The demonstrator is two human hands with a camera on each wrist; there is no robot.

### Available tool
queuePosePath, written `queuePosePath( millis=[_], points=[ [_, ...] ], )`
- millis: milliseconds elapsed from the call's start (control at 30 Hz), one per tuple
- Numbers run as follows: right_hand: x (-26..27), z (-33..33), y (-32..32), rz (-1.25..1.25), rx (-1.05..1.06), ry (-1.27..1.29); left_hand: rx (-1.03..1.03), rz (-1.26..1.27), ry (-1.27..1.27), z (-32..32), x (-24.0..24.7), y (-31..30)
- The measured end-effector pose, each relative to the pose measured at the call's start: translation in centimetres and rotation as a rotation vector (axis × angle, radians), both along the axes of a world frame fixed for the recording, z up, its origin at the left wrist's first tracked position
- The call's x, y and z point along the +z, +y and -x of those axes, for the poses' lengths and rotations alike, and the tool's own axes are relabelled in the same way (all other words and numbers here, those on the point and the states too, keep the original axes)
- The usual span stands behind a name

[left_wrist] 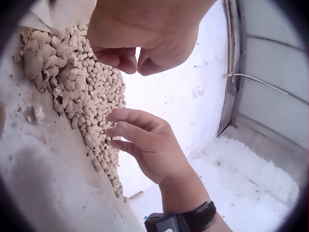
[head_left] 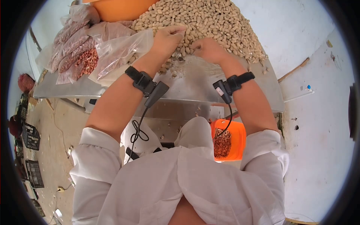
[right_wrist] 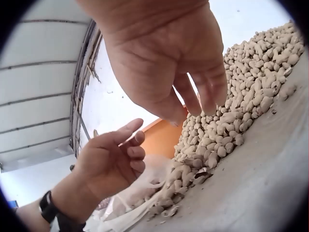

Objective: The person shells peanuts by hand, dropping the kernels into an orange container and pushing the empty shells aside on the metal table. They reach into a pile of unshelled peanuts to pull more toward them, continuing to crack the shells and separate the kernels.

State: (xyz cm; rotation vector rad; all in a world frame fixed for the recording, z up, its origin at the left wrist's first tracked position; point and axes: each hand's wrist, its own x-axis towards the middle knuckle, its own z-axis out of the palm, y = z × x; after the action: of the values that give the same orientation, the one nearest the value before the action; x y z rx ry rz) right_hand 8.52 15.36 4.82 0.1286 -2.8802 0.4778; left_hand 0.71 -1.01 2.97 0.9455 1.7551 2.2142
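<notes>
Left hand (head_left: 169, 38) sits on the near edge of the peanut pile (head_left: 213, 18), fingers loosely curled, nothing seen in them. Right hand (head_left: 210, 50) is just beside it, fingers relaxed, tips touching pods. Best bet: pick from the loose fringe, not deep in the heap, so none roll. Bare metal table (head_left: 195, 88) toward the person gives room. Plastic bags (head_left: 80, 56) crowd the left. Orange bin (head_left: 240, 137) sits below the front edge.

A grey sheet-metal tabletop (head_left: 195, 86) fills the head view's centre; right of it lies scuffed white floor (head_left: 318, 123), at lower left dusty tan floor (head_left: 56, 123) with black plastic crates (head_left: 32, 137); pale ribbed wall panels (left_wrist: 270, 63) stand brightly lit
</notes>
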Motion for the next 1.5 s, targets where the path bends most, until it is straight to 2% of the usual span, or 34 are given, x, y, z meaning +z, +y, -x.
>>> queuePosePath(
  millis=[133, 233, 333, 433, 533, 633, 733, 767, 833, 867, 1033, 1200, 1433, 1500],
  points=[
    [-1.9, 2.8, -0.6, -0.11, 0.101, -0.068, -0.007, -0.018, -0.009, 1.6, 0.2, 1.5],
    [-3.4, 3.8, -0.7, -0.241, 0.028, -0.03, -0.118, -0.051, -0.074, 2.5, -0.1, 2.6],
    [-4.2, 5.1, 0.1, -0.272, 0.019, 0.029, -0.155, -0.048, -0.139, 3.0, -0.8, 3.3],
    [-5.1, 6.0, 1.6, -0.185, 0.076, 0.204, -0.208, -0.105, -0.158, 4.5, -2.5, 3.9],
    [-3.6, 5.7, 2.3, -0.23, 0.069, 0.185, -0.201, -0.095, -0.254, 4.5, -3.0, 3.4],
    [-0.7, 3.6, 2.1, 0.213, -0.022, 0.202, -0.131, -0.04, -0.099, 4.4, -3.1, 2.9],
    [-1.2, 3.5, 2.8, 0.783, 0.0, 0.252, -0.131, 0.057, -0.011, 2.9, -1.8, 2.7],
    [-1.3, 3.5, 2.8, 0.865, 0.009, 0.279, -0.193, 0.05, 0.026, 4.1, -3.4, 3.4],
    [-1.6, 3.3, 2.6, 1.035, 0.027, 0.329, -0.092, 0.128, 0.153, 3.6, -3.2, 3.5],
    [-1.8, 3.3, 2.7, 1.044, 0.062, 0.316, -0.043, 0.169, 0.215, 3.2, -3.2, 3.6],
    [-2.8, 3.2, 2.6, 1.127, 0.166, 0.246, -0.124, 0.098, 0.031, 2.3, -2.2, 3.6],
    [-3.9, 3.1, 1.7, 1.259, 0.108, 0.264, -0.185, 0.068, -0.041, 2.5, -2.8, 3.8],
    [-3.7, 2.4, 1.7, 1.361, 0.184, 0.186, -0.164, 0.019, -0.023, 2.3, -3.3, 4.1],
    [-3.7, 2.4, 1.3, 1.365, 0.15, 0.222, -0.125, 0.03, -0.034, 1.8, -3.0, 4.2]
  ],
)
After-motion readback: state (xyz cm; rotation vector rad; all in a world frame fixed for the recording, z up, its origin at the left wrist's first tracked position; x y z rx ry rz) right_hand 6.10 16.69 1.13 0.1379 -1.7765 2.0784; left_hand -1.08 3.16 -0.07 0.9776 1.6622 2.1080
